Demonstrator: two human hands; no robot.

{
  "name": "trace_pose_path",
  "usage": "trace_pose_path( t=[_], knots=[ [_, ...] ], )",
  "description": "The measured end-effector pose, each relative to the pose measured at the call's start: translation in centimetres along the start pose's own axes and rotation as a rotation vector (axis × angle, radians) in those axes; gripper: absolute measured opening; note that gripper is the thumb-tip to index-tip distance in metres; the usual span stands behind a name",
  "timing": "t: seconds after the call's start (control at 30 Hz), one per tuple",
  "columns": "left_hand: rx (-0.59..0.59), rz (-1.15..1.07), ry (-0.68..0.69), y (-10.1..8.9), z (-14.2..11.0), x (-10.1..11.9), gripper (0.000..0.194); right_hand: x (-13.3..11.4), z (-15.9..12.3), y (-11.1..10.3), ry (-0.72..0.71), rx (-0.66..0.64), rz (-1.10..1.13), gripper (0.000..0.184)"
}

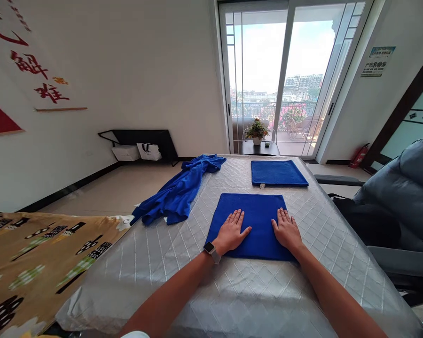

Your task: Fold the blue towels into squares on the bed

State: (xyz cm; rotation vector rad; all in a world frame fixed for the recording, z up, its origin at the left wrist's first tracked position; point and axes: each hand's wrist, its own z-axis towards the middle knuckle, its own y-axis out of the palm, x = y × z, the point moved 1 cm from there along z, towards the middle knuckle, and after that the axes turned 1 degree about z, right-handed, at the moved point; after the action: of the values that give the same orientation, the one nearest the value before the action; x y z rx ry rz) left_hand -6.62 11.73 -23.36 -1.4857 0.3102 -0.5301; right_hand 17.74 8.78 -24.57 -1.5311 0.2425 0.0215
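A blue cloth [254, 206], folded into a rectangle, lies flat in front of me on a quilted silver-grey mattress [183, 258]. On its left part my left hand [232, 231] rests palm down, fingers stretched out, with a watch on the wrist. My right hand [286, 230] lies flat near its right edge, thumb spread. Neither hand grips anything. Beyond it sits a second folded blue cloth [278, 172] with a small white tag at its near edge. To the left, a crumpled blue cloth [178, 190] stretches along the mattress side.
A patterned tan blanket [49, 258] covers a surface at the left. Close on the right stands a dark padded chair [402, 197]. Behind the mattress, a small table [260, 149] holds a potted plant [257, 131] before sliding glass doors. A black shelf [144, 141] leans near the wall.
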Motion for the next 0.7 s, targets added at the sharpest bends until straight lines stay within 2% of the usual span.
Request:
trace_pose_path(
  t=[0.17,0.3,0.5,0.7],
  knots=[
    [-0.011,0.042,-0.107,-0.3,-4.8,-4.0,0.086,0.2,0.0,0.2,-0.005,0.014,-0.034,0.069],
    [0.024,0.052,-0.134,-0.3,-7.5,-4.8,0.085,0.1,0.1,0.2,-0.003,0.012,-0.06,0.069],
    [0.027,0.031,-0.149,-0.6,-7.9,-4.1,0.085,-0.1,-2.0,-0.5,-0.022,0.002,-0.118,0.069],
    [-0.003,0.057,-0.155,-1.3,-7.6,-4.3,0.084,0.6,-6.1,0.7,-0.061,-0.052,-0.095,0.073]
  ],
)
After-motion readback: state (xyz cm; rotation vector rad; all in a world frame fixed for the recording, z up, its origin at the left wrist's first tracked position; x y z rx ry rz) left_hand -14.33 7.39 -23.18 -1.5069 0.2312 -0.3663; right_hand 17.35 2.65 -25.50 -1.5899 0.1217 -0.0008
